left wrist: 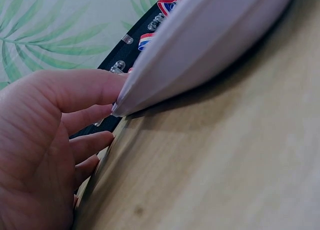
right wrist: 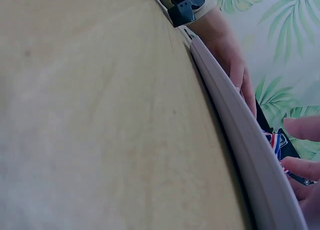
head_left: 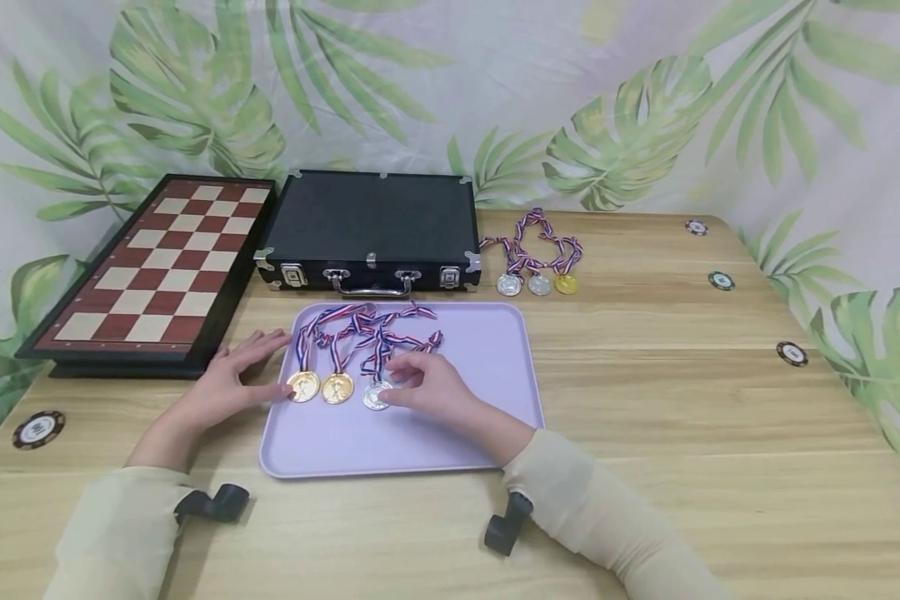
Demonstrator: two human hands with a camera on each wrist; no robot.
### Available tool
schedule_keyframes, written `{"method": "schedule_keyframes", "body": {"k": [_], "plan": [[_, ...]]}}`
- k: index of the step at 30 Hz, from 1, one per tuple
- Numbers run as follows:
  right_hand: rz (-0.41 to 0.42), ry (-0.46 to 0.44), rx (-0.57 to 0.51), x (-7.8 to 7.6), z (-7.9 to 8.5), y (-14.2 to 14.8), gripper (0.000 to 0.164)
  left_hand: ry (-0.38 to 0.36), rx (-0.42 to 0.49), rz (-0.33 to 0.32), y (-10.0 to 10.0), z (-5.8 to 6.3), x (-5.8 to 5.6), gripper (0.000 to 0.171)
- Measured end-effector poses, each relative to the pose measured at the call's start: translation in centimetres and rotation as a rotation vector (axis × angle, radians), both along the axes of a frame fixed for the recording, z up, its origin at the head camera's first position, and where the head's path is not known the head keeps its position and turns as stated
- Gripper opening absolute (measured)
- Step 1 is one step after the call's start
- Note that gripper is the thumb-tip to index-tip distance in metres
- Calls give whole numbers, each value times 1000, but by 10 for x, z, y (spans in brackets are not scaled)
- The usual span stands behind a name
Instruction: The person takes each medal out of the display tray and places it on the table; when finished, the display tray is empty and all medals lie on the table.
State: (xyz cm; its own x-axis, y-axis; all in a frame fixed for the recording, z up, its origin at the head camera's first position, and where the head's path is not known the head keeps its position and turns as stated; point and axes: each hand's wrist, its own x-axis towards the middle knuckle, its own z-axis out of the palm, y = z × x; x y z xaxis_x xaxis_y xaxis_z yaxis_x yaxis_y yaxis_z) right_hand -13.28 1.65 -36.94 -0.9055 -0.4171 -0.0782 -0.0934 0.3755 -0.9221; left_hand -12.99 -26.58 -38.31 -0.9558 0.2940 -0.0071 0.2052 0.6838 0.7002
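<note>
A lilac tray [head_left: 450, 442] lies on the table, bearing medals on striped red, white and blue ribbons [head_left: 378, 337]. At its left side are two gold medals [head_left: 337, 388]; a silver medal [head_left: 377, 395] lies right of them, and another is partly hidden behind my fingers. My left hand [head_left: 228, 383] is spread at the tray's left rim, the thumb tip beside the outer gold medal [head_left: 303, 386]. In the left wrist view its fingers meet the tray edge [left wrist: 165, 79]. My right hand [head_left: 435, 387] is over the silver medals, thumb tip at the near one, thumb and forefinger apart.
Behind the tray stands a black case [head_left: 378, 221] with metal clasps. A chessboard box [head_left: 165, 267] is at the left. More ribboned medals [head_left: 538, 285] lie right of the case. Poker chips [head_left: 792, 353] lie along the table's right side, with another chip [head_left: 39, 430] at the left.
</note>
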Motion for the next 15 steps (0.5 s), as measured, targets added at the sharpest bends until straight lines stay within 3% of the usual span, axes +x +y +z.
{"method": "schedule_keyframes", "body": {"k": [10,15], "plan": [[12,243,260,1,-11,-5,37,-5,1,4,-1,1,0,73],[0,305,403,4,-12,-9,39,-9,4,-1,-1,1,0,73]]}}
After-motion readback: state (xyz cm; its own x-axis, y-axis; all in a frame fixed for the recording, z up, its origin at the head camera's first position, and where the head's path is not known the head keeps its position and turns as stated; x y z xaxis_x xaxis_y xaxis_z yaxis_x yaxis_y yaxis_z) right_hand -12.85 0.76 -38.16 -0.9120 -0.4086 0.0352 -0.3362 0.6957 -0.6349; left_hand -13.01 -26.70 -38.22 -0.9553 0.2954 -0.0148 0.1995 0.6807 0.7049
